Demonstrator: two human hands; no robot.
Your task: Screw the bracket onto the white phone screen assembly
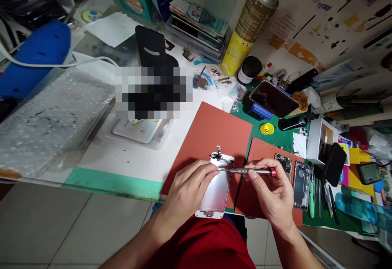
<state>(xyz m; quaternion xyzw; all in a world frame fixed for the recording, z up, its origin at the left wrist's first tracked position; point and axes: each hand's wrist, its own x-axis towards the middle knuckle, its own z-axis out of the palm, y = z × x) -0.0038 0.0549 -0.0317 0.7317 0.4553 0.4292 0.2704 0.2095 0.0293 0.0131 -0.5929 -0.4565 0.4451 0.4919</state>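
Note:
My right hand [271,189] holds a slim precision screwdriver [243,171] with a grey ribbed grip and a red end cap, lying nearly level and pointing left. My left hand [191,185] is closed in a pinch at the screwdriver's tip; what its fingertips hold, if anything, is too small to make out. Below both hands lies a white phone screen assembly [218,195], its metal back facing up and a flex cable rising from its top end. The left fingers cover part of its left side. It rests on a reddish-brown mat [211,128].
Right of my hand, two opened phone housings [301,185] lie on a second brown mat [257,152], beside a green pry tool [311,197]. A phone [274,99] leans on a stand behind. A spray can [251,24] stands at the back. Bubble wrap [55,118] lies left.

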